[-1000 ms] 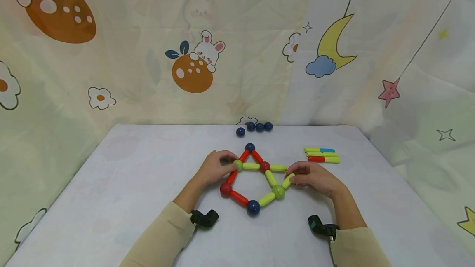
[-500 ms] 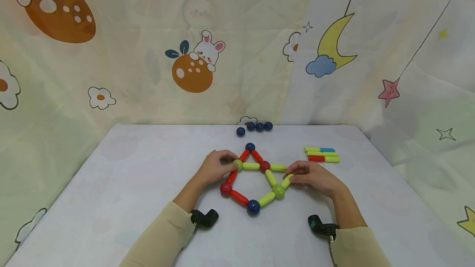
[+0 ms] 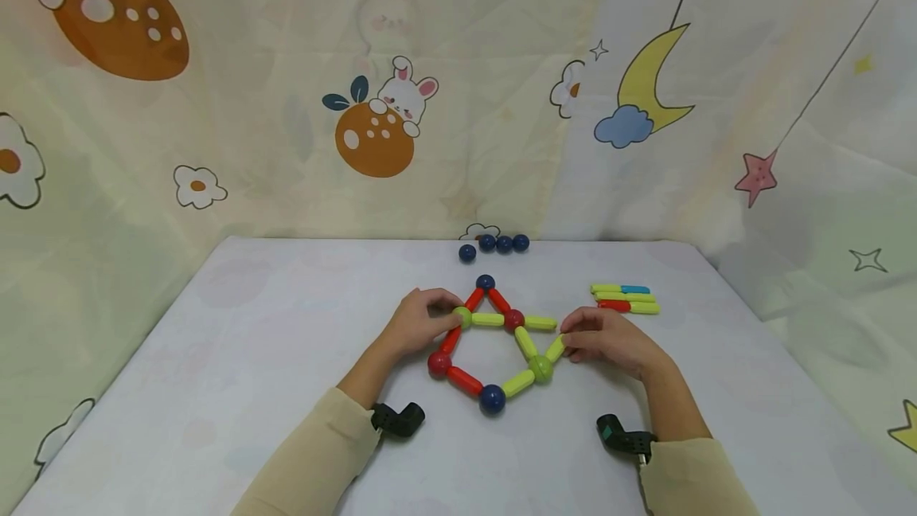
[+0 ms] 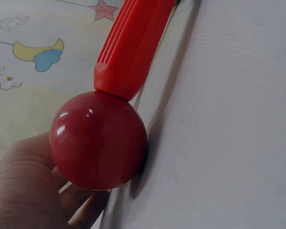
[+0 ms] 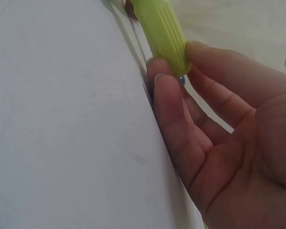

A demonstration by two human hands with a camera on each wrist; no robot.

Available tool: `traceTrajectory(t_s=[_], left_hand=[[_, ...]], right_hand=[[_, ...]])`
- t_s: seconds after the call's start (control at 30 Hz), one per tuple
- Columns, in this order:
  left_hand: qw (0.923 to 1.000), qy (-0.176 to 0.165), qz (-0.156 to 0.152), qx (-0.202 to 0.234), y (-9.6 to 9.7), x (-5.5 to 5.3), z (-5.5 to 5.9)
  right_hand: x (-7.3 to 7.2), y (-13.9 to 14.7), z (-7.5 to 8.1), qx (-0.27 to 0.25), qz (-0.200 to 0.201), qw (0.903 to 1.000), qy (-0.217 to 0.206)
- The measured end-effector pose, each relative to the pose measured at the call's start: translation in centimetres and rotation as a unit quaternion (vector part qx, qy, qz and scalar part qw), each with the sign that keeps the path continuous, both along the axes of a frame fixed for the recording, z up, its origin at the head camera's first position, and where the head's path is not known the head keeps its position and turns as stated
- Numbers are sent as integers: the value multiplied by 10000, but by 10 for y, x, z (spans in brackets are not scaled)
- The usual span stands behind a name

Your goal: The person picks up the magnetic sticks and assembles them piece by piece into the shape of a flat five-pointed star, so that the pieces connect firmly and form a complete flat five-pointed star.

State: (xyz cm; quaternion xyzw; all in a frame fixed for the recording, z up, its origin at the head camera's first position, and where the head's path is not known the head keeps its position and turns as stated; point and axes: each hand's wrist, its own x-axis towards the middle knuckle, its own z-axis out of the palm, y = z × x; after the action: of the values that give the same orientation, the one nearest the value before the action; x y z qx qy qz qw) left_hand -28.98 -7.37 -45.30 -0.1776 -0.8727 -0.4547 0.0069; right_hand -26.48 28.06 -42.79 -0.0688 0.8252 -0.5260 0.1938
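Note:
On the white table lies a joined frame of magnetic rods and balls: a red triangle top with a blue ball (image 3: 485,283), above a five-sided loop. My left hand (image 3: 421,320) pinches the green ball (image 3: 464,317) at the loop's upper left; in the left wrist view a red ball (image 4: 98,140) and red rod (image 4: 133,45) block sight of its fingertips. With thumb and fingers my right hand (image 3: 610,341) holds the outer end of a green rod (image 3: 555,349), which sticks out from the lower-right green ball (image 3: 540,369). Another green rod (image 3: 540,323) juts right from the red ball (image 3: 513,320).
Several loose blue balls (image 3: 505,244) sit along the table's back edge. Beyond my right hand lies a small stack of rods, green, blue and red (image 3: 630,299). A printed cloth (image 3: 286,142) hangs behind the table (image 3: 286,285).
The view has shifted very slightly. My right fingers have slid a little outward along the green rod toward its tip; the left hand keeps its place on the green ball.

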Motion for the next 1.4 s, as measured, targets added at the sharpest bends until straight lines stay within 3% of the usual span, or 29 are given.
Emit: traceTrajectory(t_s=[0.2, 0.37, 0.6, 0.9, 1.4], left_hand=[[10000, -49, 42, -9, -1, 0, 1], [10000, -50, 60, -36, -2, -1, 0], [9999, -10, 3, -118, -2, -2, 0], [10000, -72, 12, -33, -2, -2, -3], [9999, -115, 57, 70, -1, 2, 0]], right_hand=[[-1, -5, 2, 41, 66, 9999, 121], [1, -10, 6, 291, -163, 9994, 104], [-1, -21, 13, 939, -635, 9904, 795], [-13, -46, 26, 732, -1141, 9773, 1627], [-49, -98, 43, 929, -781, 9718, 2021]])
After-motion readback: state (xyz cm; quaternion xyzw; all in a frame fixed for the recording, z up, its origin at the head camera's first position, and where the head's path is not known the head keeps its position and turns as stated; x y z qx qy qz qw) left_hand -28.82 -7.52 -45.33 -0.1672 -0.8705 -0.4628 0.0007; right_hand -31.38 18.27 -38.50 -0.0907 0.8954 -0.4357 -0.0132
